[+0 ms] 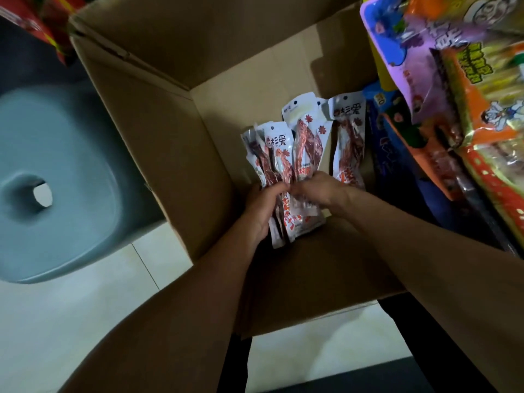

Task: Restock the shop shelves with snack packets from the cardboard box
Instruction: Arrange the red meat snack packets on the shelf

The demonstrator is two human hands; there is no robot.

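Landmark: the open cardboard box [158, 131] on the pale tiled floor; every place below is given relative to it.

Risk, left side: you hold a fanned bundle of snack packets [286, 168] by the lower ends only. The tops splay apart, so I judge that a loose outer packet could slide out and drop back into the box if you lift quickly.

Risk, centre: your two hands meet over the same bundle. If one lets go before the other has gathered the whole fan, the bundle is likely to spill.

Risk, right side: one more packet [347, 143] leans inside the box against its right wall, apart from your bundle. It could be left behind. Just right of the box, the hanging snack bags [467, 95] crowd close, and a raised elbow might knock them.

Left hand [262, 207]: inside the box, fingers curled round the left edge of the bundle, gripping it.

Right hand [320, 187]: inside the box, touching the left hand, fingers bent down onto the bundle's middle; it seems to pinch the packets, though the fingertips are hidden.

Packets' place: inside the box, towards its right half, not yet on any shelf.

Left of the box: a blue-grey plastic stool [54, 177] stands just beside it.
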